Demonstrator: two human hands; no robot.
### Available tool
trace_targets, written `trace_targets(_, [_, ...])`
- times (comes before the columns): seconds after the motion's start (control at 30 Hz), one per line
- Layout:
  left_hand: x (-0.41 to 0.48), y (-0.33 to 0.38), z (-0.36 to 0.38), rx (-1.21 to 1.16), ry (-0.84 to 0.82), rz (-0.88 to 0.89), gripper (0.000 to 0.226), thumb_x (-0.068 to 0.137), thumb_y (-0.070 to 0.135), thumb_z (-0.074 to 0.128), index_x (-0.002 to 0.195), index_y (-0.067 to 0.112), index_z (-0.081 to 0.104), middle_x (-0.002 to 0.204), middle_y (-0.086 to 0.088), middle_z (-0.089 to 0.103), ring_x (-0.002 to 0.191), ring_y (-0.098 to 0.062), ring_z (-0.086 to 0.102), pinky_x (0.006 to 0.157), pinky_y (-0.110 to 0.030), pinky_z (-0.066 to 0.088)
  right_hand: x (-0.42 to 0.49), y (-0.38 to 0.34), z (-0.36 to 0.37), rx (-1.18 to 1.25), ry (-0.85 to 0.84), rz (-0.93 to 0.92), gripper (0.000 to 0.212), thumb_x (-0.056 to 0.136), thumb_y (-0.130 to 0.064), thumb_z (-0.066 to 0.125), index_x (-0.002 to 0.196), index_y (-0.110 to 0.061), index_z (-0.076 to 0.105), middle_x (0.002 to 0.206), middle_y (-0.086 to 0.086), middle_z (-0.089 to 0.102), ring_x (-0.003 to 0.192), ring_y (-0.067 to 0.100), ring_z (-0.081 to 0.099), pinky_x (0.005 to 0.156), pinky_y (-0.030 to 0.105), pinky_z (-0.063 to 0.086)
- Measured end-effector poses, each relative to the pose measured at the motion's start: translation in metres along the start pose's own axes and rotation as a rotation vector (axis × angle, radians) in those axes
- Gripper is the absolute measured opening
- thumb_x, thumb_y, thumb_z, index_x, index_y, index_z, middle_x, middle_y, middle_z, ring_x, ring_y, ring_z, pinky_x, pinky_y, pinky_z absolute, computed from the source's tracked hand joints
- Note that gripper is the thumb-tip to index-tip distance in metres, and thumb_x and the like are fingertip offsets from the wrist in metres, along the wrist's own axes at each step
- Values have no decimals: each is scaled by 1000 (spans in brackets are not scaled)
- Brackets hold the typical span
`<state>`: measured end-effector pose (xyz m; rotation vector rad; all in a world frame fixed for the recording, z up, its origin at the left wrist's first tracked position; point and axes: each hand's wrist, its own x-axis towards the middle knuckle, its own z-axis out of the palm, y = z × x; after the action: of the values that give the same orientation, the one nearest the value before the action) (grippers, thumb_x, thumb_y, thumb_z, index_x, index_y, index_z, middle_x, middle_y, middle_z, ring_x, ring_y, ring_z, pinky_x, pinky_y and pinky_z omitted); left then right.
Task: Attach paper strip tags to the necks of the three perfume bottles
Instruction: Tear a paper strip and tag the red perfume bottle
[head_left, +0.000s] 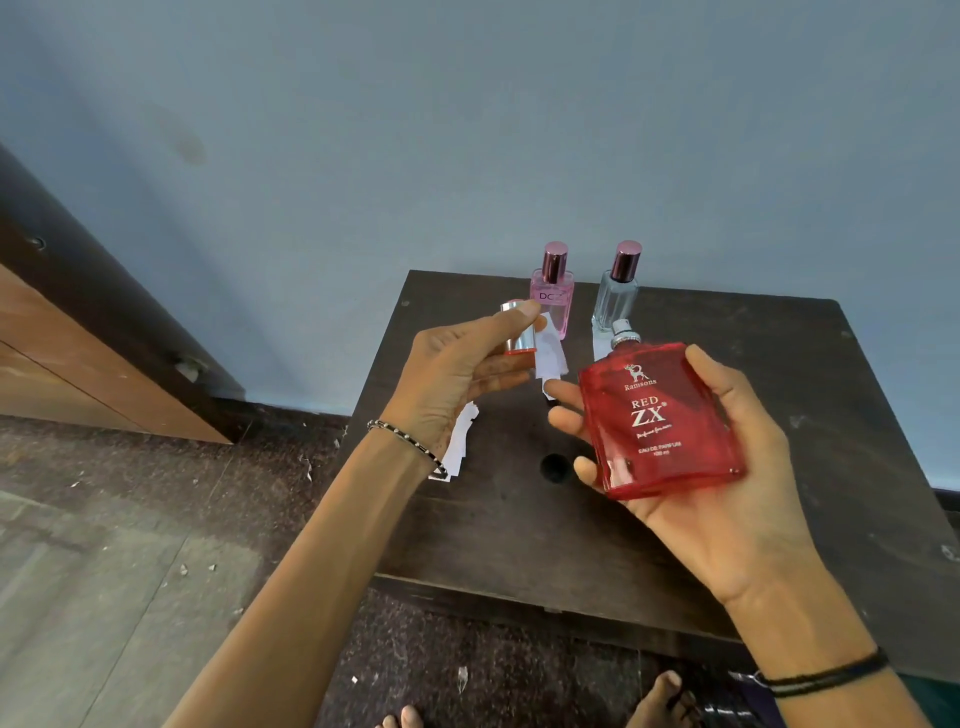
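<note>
Paper strips (551, 359) on table (789, 374), left side

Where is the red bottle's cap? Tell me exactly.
In the head view, the silver cap is pinched in the left hand, just left of the pink bottle, apart from the red bottle held in the right hand.

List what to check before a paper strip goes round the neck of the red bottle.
1. Red flat glass perfume bottle gripped by right hand: ok.
2. Silver cylindrical cap off, pinched in left hand: ok.
3. Bottle's silver spray neck exposed: ok.
4. White paper strips in hand: not ok; they lie on the dark wooden table.
5. Left hand free for a strip: not ok, it holds the cap.
6. Pink bottle and clear glass bottle already tagged: cannot tell.
</note>
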<state>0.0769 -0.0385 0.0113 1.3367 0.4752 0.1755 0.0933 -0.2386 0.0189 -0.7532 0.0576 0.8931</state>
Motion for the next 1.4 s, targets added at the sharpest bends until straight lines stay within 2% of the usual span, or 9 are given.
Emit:
trace_targets(0.1, [0,2,0,-31,15,-11,24,90,26,71,102,7,78,105,-10,78,97,-29,76,80,-31,61,-3,-1,0,-30,-62,25,55,102,-53,35,131,-18,65,133,19,65,111,46,67,53,43,63])
trace_targets(0.23, [2,2,-3,-46,42,-17,19,88,28,73,90,11,80,112,-20,74,86,-23,76,74,-28,60,-4,1,0,-153,-88,44,52,103,-50,34,133,-19,63,132,21,65,95,46,73,31,24,50])
trace_targets(0.4, [5,-1,-4,-48,45,-43,31,89,33,71,97,4,79,102,-12,79,88,-24,77,80,-34,61,-1,4,8,-358,8,15,42,94,-42,51,120,-13,67,111,26,73,89,46,74,37,29,57])
trace_targets(0.6, [6,-2,-2,-63,52,-80,41,88,36,71,104,-1,77,100,-18,76,61,-12,69,59,-20,56,6,11,12,-507,50,16,39,87,-34,62,118,-12,68,102,22,76,87,43,75,45,32,61])
trace_targets(0.73, [5,-4,1,-70,28,-113,50,80,42,77,103,-2,77,110,-20,75,87,-22,71,90,-36,57,10,14,10,-454,63,-26,34,85,-29,67,114,-13,72,106,22,75,93,44,74,49,33,62])
trace_targets(0.87, [3,-7,5,-116,-23,-118,34,82,38,77,87,4,77,103,-25,74,89,-24,70,98,-44,53,11,15,6,-464,34,-59,41,80,-22,72,119,-11,70,112,20,74,101,38,73,59,33,64])
trace_targets(0.93, [1,-5,6,-120,-23,-111,45,85,36,76,99,-6,75,106,-29,72,90,-26,70,99,-47,53,12,17,5,-498,45,-69,41,80,-22,73,119,-11,69,112,16,75,101,34,74,60,32,63])
trace_targets(1.13, [1,-3,3,28,-37,-65,33,88,36,72,73,6,72,69,-6,66,69,-18,66,73,-30,55,12,19,-1,-539,106,-112,48,79,-29,76,118,-7,57,109,18,75,99,40,72,52,29,57])
trace_targets(1.4, [0,-3,1,106,-43,20,60,88,36,71,99,-22,64,81,-17,66,65,-15,64,60,-18,51,12,22,-2,-611,116,-183,48,79,-37,74,115,-10,57,108,18,74,96,43,72,49,30,53])
